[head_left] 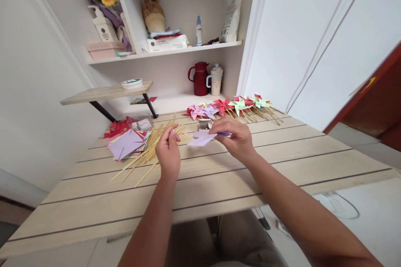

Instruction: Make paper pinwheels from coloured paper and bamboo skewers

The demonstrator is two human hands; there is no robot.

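Observation:
My left hand (168, 150) is closed round a thin wooden stick (172, 124), lifted from the heap of sticks (147, 152) lying on the table. My right hand (234, 135) pinches a folded lilac paper piece (203, 138) just above the tabletop, a little right of the left hand. A small box of pins (205, 124) sits right behind the paper.
A pile of coloured paper squares (127, 142) lies left of the sticks. Finished pinwheels (232, 106) line the table's far edge. Behind stand a red jug (199, 78), a mug (216, 80) and shelves. A wooden table (282, 162) carries it all; wall on the right.

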